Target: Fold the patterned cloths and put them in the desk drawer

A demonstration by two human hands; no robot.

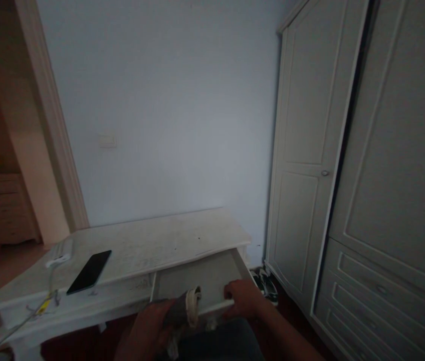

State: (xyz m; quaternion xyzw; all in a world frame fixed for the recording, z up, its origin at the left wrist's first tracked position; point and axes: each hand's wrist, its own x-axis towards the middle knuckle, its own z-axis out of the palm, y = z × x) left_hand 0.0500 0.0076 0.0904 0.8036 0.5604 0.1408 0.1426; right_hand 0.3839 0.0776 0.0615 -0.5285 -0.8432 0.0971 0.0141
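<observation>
A low white table (pixel 152 240) stands against the wall, with its right drawer (pixel 201 278) pulled open toward me. My right hand (pixel 244 298) curls its fingers over the drawer's front edge. My left hand (pixel 148 331) is closed around a rolled dark cloth (pixel 184 308) with a pale end, held in front of the drawer. The drawer's inside looks bare where I can see it.
A black phone (pixel 90 271) lies face up on the table's left part, next to a white power strip (pixel 60 253) with a cable. A tall white wardrobe (pixel 348 175) fills the right side. Dark shoes (pixel 267 286) sit on the floor by it. A doorway opens at left.
</observation>
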